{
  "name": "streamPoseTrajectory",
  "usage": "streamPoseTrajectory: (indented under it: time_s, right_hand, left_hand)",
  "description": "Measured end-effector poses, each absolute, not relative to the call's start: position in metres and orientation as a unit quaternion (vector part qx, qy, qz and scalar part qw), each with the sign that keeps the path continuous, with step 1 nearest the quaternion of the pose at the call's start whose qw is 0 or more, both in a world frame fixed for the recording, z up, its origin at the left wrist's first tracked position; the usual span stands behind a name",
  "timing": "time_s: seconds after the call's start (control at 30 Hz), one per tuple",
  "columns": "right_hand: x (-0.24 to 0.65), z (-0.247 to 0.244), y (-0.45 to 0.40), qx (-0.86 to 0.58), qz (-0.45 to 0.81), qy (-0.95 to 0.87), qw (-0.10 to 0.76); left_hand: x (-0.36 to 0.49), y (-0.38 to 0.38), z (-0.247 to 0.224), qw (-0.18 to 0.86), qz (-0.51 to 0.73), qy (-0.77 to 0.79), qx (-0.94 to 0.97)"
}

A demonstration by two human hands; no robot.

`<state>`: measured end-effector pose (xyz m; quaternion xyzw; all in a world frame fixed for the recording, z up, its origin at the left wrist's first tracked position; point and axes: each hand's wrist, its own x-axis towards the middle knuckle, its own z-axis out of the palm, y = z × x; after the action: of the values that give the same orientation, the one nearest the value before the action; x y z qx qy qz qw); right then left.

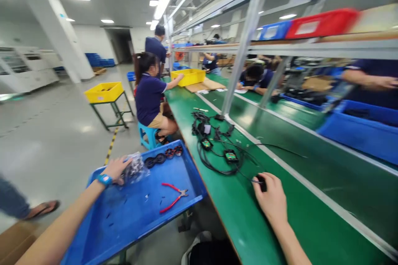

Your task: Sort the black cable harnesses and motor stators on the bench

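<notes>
The one head-worn view looks from just above and behind the hands, forward and down along the green bench (248, 215), tilted so that the bench runs diagonally. The left hand (116, 169) and right hand (270, 198) sit close, at the bottom of the frame. The wide angle reaches well beyond them to a seated co-worker (149, 99) and the far wall (93, 37).
</notes>
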<state>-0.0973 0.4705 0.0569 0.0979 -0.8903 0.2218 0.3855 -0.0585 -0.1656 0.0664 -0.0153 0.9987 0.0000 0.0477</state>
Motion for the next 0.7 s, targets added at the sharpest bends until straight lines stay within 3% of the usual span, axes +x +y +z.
streamPoseTrajectory:
  time_s: [0.13, 0.37, 0.57, 0.7]
  right_hand:
    - [-0.091, 0.055, 0.47, 0.073, 0.202, -0.897, 0.387]
    - [-0.086, 0.057, 0.464, 0.068, 0.226, -0.876, 0.421]
    - [-0.058, 0.064, 0.45, 0.093, 0.161, -0.878, 0.441]
    - [-0.057, 0.058, 0.441, 0.106, 0.074, -0.908, 0.398]
  left_hand:
    - [-0.086, -0.101, 0.085, -0.047, 0.102, 0.987, 0.113]
    - [-0.119, 0.134, 0.12, -0.057, 0.295, 0.886, 0.352]
    - [-0.135, 0.259, 0.094, -0.078, 0.305, 0.818, 0.482]
    - [-0.16, 0.279, 0.059, 0.011, 0.307, 0.831, 0.465]
